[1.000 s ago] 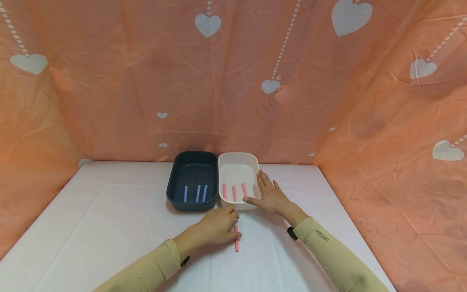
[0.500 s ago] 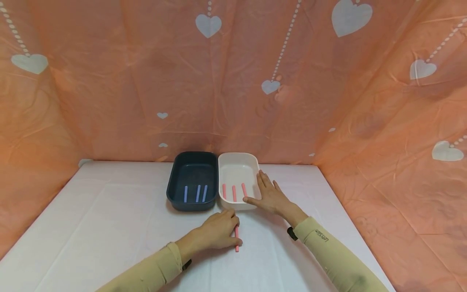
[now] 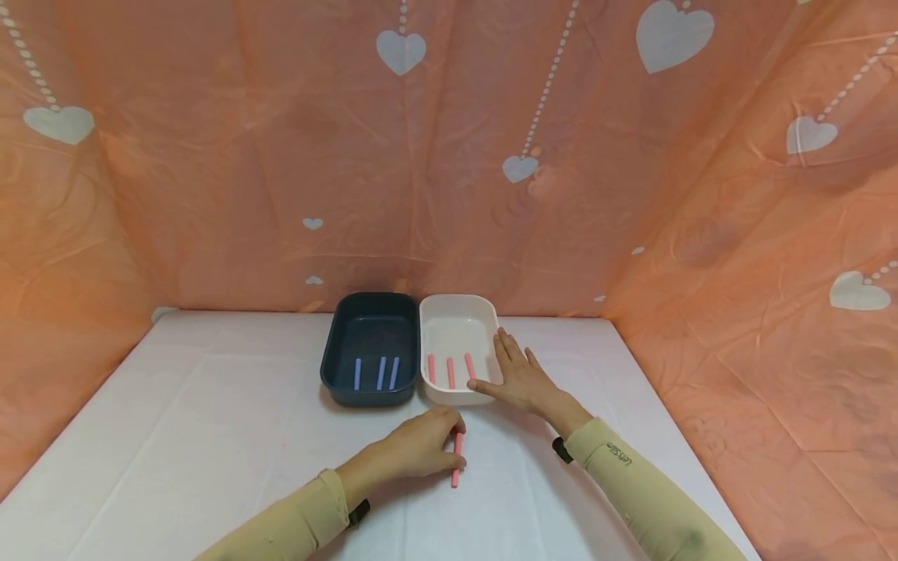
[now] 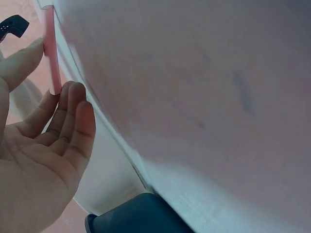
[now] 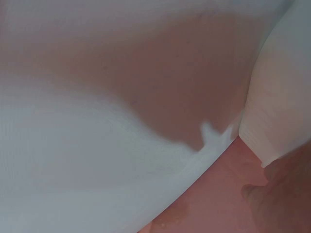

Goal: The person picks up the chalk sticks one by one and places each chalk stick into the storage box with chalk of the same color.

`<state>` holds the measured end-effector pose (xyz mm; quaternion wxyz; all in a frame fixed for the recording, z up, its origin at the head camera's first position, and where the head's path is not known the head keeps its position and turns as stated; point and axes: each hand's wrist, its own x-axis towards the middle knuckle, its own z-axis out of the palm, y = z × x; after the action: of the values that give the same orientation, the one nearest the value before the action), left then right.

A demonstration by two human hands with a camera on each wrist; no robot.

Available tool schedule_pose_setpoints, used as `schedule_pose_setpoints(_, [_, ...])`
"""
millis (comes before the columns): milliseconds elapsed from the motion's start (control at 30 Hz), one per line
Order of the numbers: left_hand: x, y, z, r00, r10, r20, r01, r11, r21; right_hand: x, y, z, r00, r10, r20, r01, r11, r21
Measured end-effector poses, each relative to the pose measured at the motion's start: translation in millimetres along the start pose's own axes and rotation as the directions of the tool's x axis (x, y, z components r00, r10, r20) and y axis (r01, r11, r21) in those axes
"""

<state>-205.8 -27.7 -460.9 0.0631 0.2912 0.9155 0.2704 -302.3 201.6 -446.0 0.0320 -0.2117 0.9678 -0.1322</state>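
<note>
In the head view my left hand (image 3: 410, 446) pinches a slim pink stick (image 3: 458, 446) between thumb and fingertips, just in front of the trays. The left wrist view shows that stick (image 4: 51, 53) held between the thumb and index finger, the other fingers loosely bent. My right hand (image 3: 525, 382) rests at the right front corner of a white tray (image 3: 459, 331), fingers extended along its side and thumb at the front rim. Three pink sticks (image 3: 450, 372) lie in this tray. Its wall (image 5: 279, 97) fills the right edge of the right wrist view.
A dark blue tray (image 3: 382, 335) stands against the white one's left side, with three blue sticks (image 3: 381, 373) inside. Both sit on a white-covered table (image 3: 210, 405), close to an orange curtain (image 3: 281, 156) with printed hearts that encloses the back and sides.
My left hand has closed its thumb and fingers on the pink stick on the table, and the stick has tilted slightly. The right hand and both trays stay in place.
</note>
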Motion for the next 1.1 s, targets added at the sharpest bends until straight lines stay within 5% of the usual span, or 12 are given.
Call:
schedule_pose_setpoints(333, [2.2, -5.8, -0.6, 0.997, 0.064, -0.043, -0.075, 0.943, -0.325, -2.0, -2, -2, 1.0, 0.009, 0.003, -0.009, 1.0, 0.022])
schedule_pose_setpoints(533, [1.3, -6.6, -0.4, 0.999, 0.033, -0.014, -0.036, 0.888, -0.458, -1.8, -2, -1, 1.0, 0.003, -0.004, -0.003, 1.0, 0.024])
schedule_pose_setpoints(867, [0.4, -6.5, -4.7, 1.0, -0.008, -0.027, -0.008, 0.84, -0.543, -0.2, 0, 0, 1.0, 0.014, 0.013, -0.014, 1.0, 0.014])
schedule_pose_setpoints(1100, [3.1, -8.7, -18.9, 0.995, 0.02, -0.096, -0.07, 0.834, -0.547, 0.2, 0, 0, 1.0, 0.011, 0.015, -0.011, 1.0, 0.008])
